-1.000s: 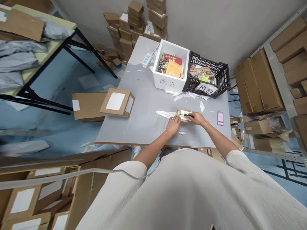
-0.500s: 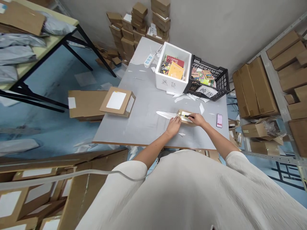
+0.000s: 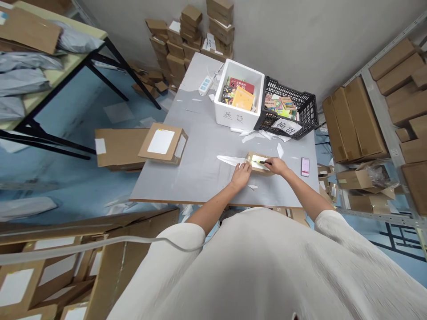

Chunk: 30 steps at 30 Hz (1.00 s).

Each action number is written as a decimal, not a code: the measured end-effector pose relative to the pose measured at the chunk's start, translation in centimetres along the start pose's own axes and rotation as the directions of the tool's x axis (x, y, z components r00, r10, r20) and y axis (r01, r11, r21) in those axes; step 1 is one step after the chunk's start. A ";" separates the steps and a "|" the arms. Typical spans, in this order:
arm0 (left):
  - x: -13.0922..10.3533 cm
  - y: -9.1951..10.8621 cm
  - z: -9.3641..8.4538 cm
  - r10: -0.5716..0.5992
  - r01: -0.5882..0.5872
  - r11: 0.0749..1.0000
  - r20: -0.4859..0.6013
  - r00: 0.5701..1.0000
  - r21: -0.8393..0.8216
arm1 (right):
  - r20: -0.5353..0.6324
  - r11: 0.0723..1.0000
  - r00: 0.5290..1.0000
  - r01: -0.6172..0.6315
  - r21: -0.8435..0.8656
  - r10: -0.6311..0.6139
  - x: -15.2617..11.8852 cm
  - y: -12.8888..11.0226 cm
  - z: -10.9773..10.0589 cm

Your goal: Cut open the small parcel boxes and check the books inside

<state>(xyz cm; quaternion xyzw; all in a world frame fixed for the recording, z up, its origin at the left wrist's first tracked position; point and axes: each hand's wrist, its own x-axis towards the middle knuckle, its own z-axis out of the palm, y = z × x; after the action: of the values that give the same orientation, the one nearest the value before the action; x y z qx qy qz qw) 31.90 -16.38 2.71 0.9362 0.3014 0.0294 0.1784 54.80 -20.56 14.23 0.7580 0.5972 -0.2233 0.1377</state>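
The small cardboard box (image 3: 262,171) lies on the near half of the counter (image 3: 173,186), right of the middle, with a white label (image 3: 256,157) facing up. The left hand (image 3: 240,177) rests at its near-left corner, fingers stretched onto the cardboard; whether they pinch or merely press, I cannot tell. The right hand (image 3: 276,166) has its fingers closed around a slim black-handled tool (image 3: 265,162), which reaches left over the label; it is too small to tell whether it is a cutter. Good work here, I judge, calls for firm left fingers set clear of the tool's line, since its tip points towards that side, and light, shallow strokes, as the contents are hidden. A white paper strip (image 3: 228,160) lies just left of the box; a phone (image 3: 305,167) lies farther right. Beyond, a white foam box (image 3: 237,118) holding books (image 3: 243,98) stands beside a black plastic crate (image 3: 312,116), with paper scraps (image 3: 248,137) in front. A larger carton (image 3: 163,155) sits at the counter's left edge.
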 end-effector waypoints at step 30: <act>0.1 0.9 -1.0 -0.047 0.048 0.995 -0.006 0.999 0.090 | 0.021 0.994 0.996 -0.093 0.054 0.092 -3.8 12.2 1.2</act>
<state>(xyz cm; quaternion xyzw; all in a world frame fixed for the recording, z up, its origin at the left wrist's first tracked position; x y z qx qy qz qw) 32.34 -16.68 3.92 0.9358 0.3249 0.0133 0.1362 65.69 -27.36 14.43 0.7861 0.5540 -0.2397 0.1326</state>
